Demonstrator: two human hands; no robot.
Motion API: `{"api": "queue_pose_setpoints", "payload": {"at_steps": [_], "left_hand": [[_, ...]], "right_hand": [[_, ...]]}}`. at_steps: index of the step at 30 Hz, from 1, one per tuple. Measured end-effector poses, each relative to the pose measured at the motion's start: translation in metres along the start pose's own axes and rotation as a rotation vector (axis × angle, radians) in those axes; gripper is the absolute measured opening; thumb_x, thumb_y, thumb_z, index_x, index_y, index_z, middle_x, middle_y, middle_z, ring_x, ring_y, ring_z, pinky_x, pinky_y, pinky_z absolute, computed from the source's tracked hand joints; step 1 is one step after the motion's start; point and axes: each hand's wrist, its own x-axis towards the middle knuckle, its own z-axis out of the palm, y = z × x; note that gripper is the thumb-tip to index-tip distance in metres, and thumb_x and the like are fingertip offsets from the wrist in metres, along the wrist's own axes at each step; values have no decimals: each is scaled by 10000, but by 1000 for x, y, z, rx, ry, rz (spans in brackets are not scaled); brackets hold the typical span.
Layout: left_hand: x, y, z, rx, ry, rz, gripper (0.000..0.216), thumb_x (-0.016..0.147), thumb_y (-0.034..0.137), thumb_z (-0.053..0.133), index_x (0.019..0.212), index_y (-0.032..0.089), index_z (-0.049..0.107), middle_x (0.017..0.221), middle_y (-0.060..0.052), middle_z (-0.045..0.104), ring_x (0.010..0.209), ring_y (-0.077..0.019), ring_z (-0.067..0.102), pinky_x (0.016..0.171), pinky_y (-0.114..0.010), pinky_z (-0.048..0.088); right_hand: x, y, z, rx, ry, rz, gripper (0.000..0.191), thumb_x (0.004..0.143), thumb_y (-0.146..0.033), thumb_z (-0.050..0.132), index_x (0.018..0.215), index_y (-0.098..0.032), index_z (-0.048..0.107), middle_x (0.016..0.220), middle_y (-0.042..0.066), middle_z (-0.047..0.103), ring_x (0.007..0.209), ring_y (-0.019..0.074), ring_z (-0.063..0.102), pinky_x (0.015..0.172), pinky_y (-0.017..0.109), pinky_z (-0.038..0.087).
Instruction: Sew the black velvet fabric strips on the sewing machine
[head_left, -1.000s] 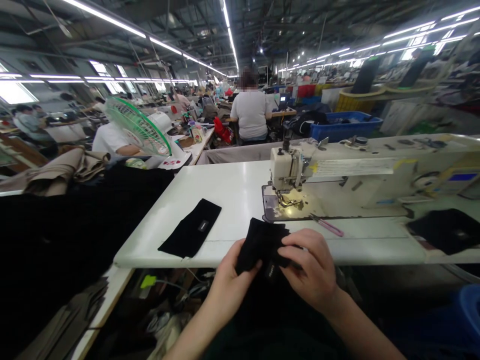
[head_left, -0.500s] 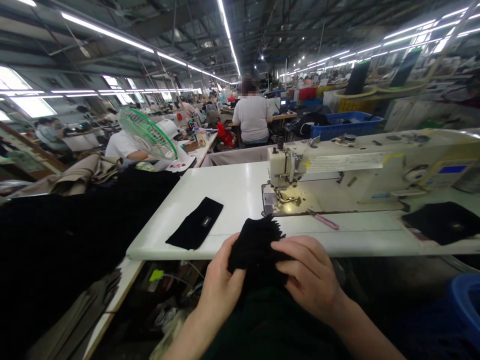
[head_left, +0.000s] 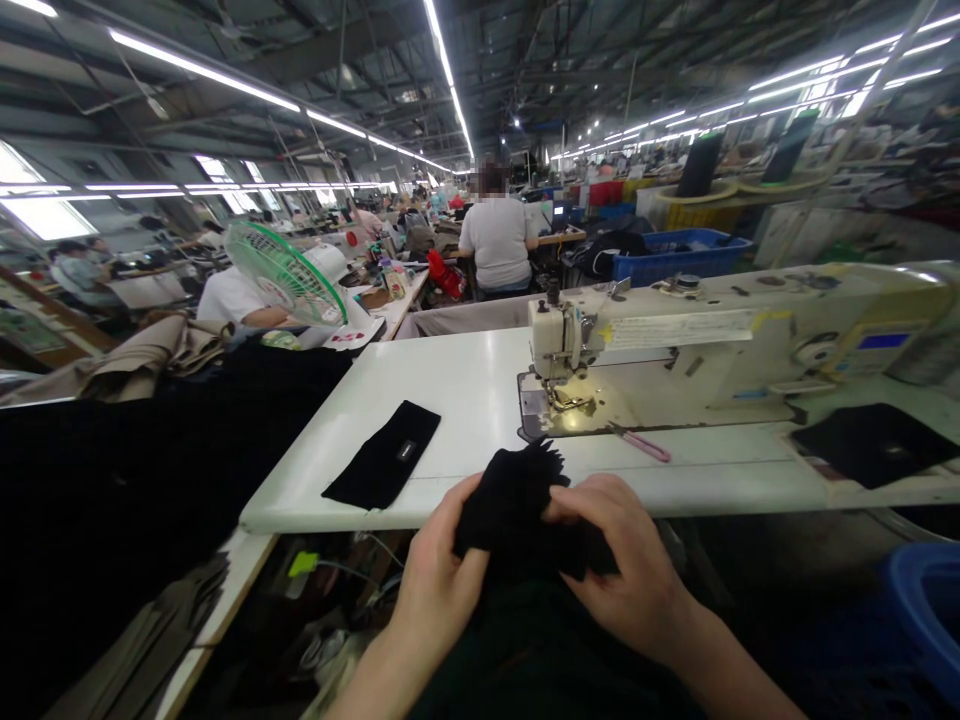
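Note:
A bunch of black fabric pieces [head_left: 504, 503], layered with jagged edges at its upper right, is held just in front of the sewing table. My left hand [head_left: 444, 560] is closed around its left side, the thumb across the near face. On the right side, my right hand [head_left: 622, 550] pinches the cloth between thumb and fingers; its lower fingertips are partly hidden by the fabric. Beyond, on the white table [head_left: 457, 380], lies a flat black fabric piece [head_left: 384, 455] with a small label. Pink-handled thread snips [head_left: 641, 443] rest beside the sewing machine's [head_left: 675, 340] needle plate.
Another black piece [head_left: 885, 445] lies at the table's right end. Dark cloth [head_left: 135, 460] is heaped on the left. A green fan [head_left: 289, 270] stands at the back left, near a seated person. A blue basket [head_left: 926, 600] sits low right; another person [head_left: 495, 240] sits ahead.
My right hand's fingers have shifted on the fabric edges, with the index finger more bent and the thumb lower. The view has turned slightly right. My left hand keeps its grip.

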Motion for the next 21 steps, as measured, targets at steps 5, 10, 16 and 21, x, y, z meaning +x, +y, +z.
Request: {"api": "queue_pose_setpoints", "payload": {"at_steps": [5, 10, 16, 21], "left_hand": [[-6, -5, -3, 58, 2, 43, 426, 906, 182, 507, 1327, 218, 554, 1294, -90, 661, 1184, -248, 640, 1027, -391, 515], [-13, -5, -4, 64, 14, 49, 424, 901, 167, 514, 1318, 230, 561, 1284, -68, 670, 1167, -228, 650, 1013, -350, 524], [-17, -8, 2, 64, -8, 53, 426, 906, 166, 520, 1326, 228, 553, 1280, -72, 673, 1170, -229, 649, 1014, -348, 525], [-8, -14, 3, 119, -32, 134, 424, 903, 152, 516, 1321, 213, 548, 1270, -85, 680, 1151, -226, 662, 1007, -341, 531]], "right_hand": [[2, -3, 1, -5, -64, 16, 511, 840, -47, 572, 1328, -170, 489, 940, 63, 653, 850, 212, 602, 796, 406, 500], [0, -4, 3, 41, -72, 18, 330, 813, -46, 576, 1115, -180, 573, 927, 64, 635, 877, 219, 597, 804, 402, 503], [-4, -5, -3, -62, -49, 21, 303, 771, -26, 571, 1017, -197, 620, 1227, 117, 544, 1157, 275, 529, 962, 457, 468], [0, 4, -8, -8, -95, 29, 301, 759, -18, 544, 1002, -192, 578, 1278, 121, 539, 1209, 271, 518, 1005, 466, 453]]}}
